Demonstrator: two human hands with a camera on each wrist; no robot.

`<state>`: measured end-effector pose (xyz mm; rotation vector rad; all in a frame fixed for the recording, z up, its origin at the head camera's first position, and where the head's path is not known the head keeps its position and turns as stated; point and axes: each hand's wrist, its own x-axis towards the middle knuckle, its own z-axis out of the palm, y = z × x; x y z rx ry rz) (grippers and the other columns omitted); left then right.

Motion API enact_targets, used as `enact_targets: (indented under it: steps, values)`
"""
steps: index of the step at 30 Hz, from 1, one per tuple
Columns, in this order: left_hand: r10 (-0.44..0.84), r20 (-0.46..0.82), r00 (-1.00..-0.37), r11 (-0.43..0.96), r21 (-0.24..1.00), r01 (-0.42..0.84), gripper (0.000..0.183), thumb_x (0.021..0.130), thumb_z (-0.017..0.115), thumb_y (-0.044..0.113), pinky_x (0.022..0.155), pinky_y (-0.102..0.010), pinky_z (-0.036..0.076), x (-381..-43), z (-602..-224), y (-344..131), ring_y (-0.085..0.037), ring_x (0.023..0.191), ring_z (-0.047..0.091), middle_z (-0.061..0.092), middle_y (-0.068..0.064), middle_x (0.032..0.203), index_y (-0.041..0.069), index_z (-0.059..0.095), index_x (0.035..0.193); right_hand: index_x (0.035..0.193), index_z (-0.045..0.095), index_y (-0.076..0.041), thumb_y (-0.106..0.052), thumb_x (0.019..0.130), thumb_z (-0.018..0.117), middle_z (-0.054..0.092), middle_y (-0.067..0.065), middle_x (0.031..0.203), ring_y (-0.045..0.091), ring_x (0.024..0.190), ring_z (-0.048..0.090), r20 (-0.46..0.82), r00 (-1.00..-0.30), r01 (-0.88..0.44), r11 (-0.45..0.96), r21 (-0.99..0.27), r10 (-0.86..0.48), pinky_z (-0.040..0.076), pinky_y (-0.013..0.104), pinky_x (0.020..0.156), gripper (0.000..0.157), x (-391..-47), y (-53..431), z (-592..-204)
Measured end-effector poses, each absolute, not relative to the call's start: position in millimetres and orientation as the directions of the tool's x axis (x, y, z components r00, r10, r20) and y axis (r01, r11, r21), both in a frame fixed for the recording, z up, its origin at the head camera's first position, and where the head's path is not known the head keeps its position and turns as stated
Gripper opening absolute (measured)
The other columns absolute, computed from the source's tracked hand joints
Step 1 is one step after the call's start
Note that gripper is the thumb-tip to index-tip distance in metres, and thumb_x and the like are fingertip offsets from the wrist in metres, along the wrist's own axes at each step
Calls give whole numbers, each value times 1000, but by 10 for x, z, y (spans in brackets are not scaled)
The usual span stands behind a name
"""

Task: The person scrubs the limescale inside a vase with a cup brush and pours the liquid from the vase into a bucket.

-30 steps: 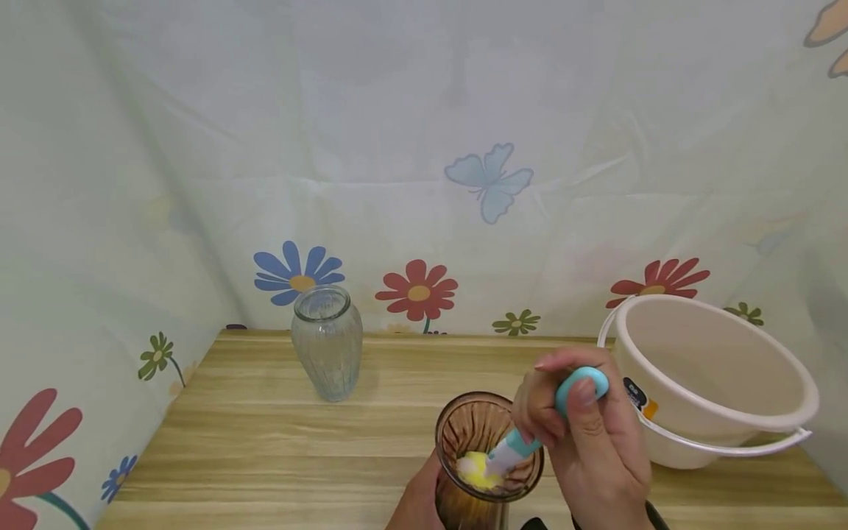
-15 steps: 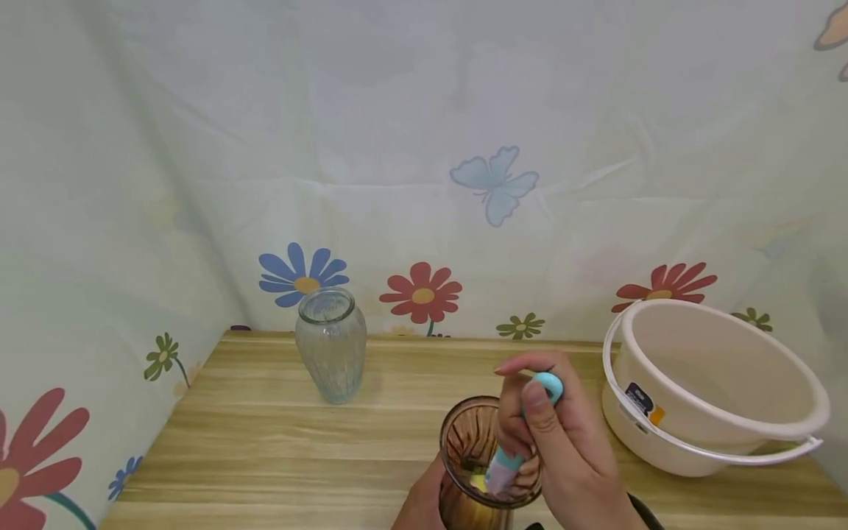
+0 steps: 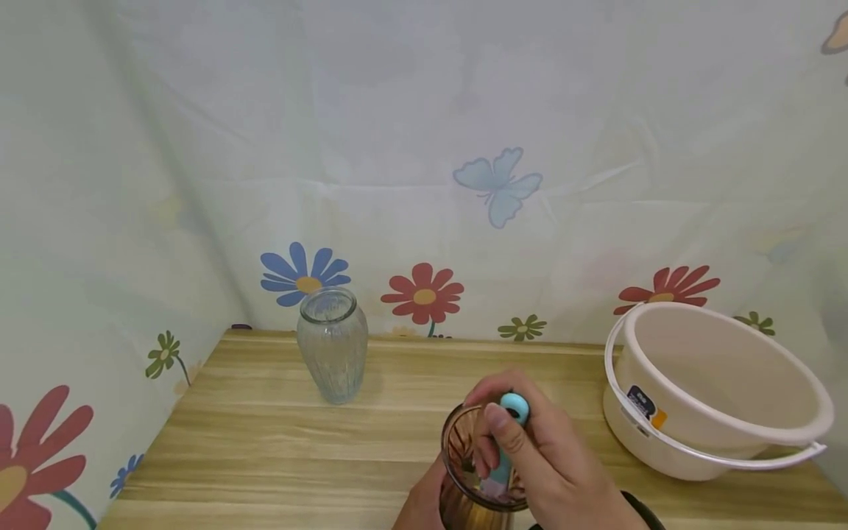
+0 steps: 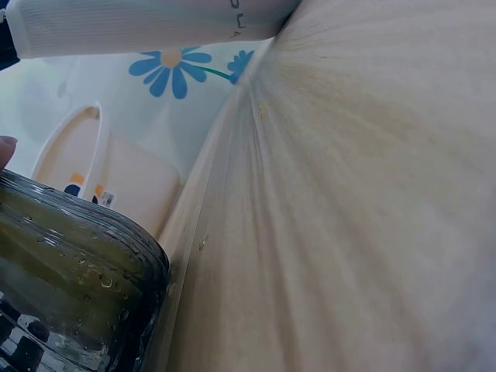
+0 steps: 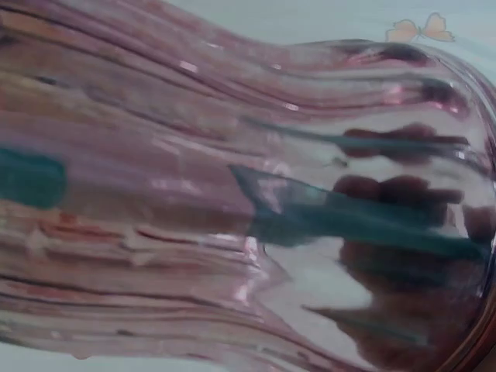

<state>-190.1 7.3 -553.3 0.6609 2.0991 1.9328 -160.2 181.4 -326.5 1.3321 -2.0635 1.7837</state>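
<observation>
A brown ribbed glass vase [image 3: 473,514] tilts near the front edge of the head view, its flared mouth facing up. My left hand [image 3: 424,502] holds it from the left side. With my right hand [image 3: 559,475] I grip the turquoise handle of a bottle brush [image 3: 515,406], fingers inside the vase's mouth. In the right wrist view, the brush [image 5: 364,225] and my dark fingers show through the glass; its sponge end lies out of sight. The left wrist view shows the thick base of the vase [image 4: 70,279], dotted with water drops.
A clear glass vase [image 3: 333,357] stands upright at the back left of the wooden table [image 3: 265,449]. To the right, a pale pink bucket [image 3: 662,434] leans with its white handle hanging down. A flower-printed curtain [image 3: 371,147] rises behind.
My right hand has moved down and left, pushing the brush deeper into the brown vase. The yellow sponge head, visible earlier, is now hidden. My left hand keeps holding the vase.
</observation>
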Motion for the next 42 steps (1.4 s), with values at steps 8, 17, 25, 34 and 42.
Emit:
enact_targets:
  steps: [8, 17, 25, 34, 42]
  values:
    - [476, 107, -873, 30, 990, 138, 81, 82, 85, 34, 101, -22, 48, -1836, -5279, 48, -6, 124, 59, 63, 2, 140, 23, 45, 151, 124, 49, -1, 17, 104, 33, 51, 4, 78, 15, 70, 56, 565, -609, -649, -59, -758, -556, 53, 24, 66, 31, -1613, 1823, -3251]
    - [458, 102, -883, 60, 988, 145, 77, 82, 85, 32, 102, -21, 47, -1808, -5206, 50, -5, 123, 59, 63, 2, 140, 26, 47, 149, 123, 50, -4, 13, 105, 36, 58, 3, 80, 12, 71, 58, 505, -651, -613, -1, -790, -567, 55, 26, 60, 29, -1588, 1836, -3233]
    - [484, 130, -865, -38, 991, 127, 80, 84, 83, 34, 106, -20, 44, -1869, -5402, 64, -7, 130, 56, 60, 3, 145, 28, 43, 154, 131, 43, 5, 18, 104, 24, 54, 9, 82, 21, 74, 60, 564, -599, -587, -167, -792, -568, 56, 35, 66, 35, -1597, 1852, -3277]
    - [452, 166, -876, 7, 982, 189, 88, 85, 83, 36, 107, -18, 42, -2018, -5768, 74, -5, 133, 53, 57, 0, 150, 23, 38, 159, 130, 40, 11, 15, 105, 14, 44, 13, 76, 27, 66, 57, 735, -553, -622, -394, -677, -391, 53, 40, 59, 36, -1637, 1835, -3312]
    - [461, 81, -884, 89, 987, 137, 95, 88, 78, 51, 102, -20, 46, -2007, -5701, 65, -3, 131, 53, 54, -9, 154, 12, 32, 162, 129, 38, 14, 5, 108, 9, 37, 15, 75, 25, 54, 44, 859, -438, -581, -647, -495, -264, 41, 38, 47, 37, -1718, 1856, -3263]
